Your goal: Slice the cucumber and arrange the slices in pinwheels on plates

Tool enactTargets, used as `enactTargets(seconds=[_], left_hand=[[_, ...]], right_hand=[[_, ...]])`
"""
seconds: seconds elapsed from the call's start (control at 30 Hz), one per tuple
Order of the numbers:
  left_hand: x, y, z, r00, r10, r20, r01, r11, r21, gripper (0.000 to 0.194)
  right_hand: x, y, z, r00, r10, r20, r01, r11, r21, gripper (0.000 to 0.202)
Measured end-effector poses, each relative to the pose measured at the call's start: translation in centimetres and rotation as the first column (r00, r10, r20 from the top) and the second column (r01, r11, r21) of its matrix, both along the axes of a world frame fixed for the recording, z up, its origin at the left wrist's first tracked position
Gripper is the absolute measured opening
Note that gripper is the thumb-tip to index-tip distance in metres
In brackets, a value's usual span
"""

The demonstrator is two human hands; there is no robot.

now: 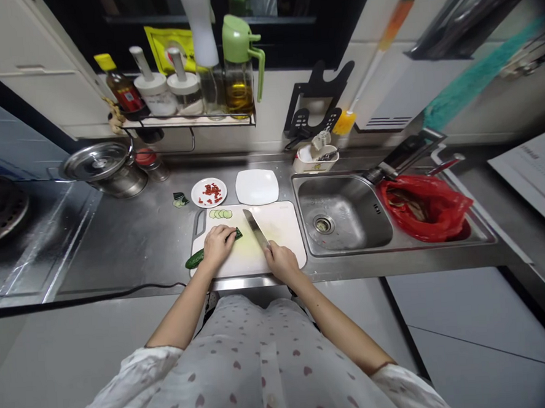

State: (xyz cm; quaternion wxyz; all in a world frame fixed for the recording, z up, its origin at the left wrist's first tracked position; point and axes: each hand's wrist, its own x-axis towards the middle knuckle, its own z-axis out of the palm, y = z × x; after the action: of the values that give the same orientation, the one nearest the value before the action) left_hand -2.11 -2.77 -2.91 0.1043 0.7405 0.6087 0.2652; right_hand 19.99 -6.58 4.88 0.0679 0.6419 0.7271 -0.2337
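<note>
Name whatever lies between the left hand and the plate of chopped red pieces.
The head view shows a short row of cucumber slices on the cutting board, between the left hand and the plate.

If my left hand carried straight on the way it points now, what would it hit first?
Beyond the cucumber piece at its fingertips, the left hand would probably meet the knife blade first, near its tip; the blade's height is unclear.

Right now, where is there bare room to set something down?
Bare steel: a wide patch between stove and cutting board, a narrow strip between square plate and sink. Crowded: the board, with left hand, right hand, knife and cucumber.
</note>
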Motion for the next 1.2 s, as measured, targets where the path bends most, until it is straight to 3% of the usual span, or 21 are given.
enactTargets(seconds=[0.5, 1.2], left_hand=[[-0.1, -0.1, -1.2, 0.997, -0.075, 0.003, 0.075, 0.997, 0.002, 0.026], [-0.2, 0.3, -1.4, 0.994, -0.114, -0.005, 0.114, 0.993, -0.010, 0.027]], right_hand=[[-1.6, -0.2, -0.4, 0.991, 0.128, 0.040, -0.126, 0.991, -0.045, 0.030], [-2.3, 0.1, 0.0, 0.987, 0.158, 0.036, -0.154, 0.983, -0.097, 0.028]])
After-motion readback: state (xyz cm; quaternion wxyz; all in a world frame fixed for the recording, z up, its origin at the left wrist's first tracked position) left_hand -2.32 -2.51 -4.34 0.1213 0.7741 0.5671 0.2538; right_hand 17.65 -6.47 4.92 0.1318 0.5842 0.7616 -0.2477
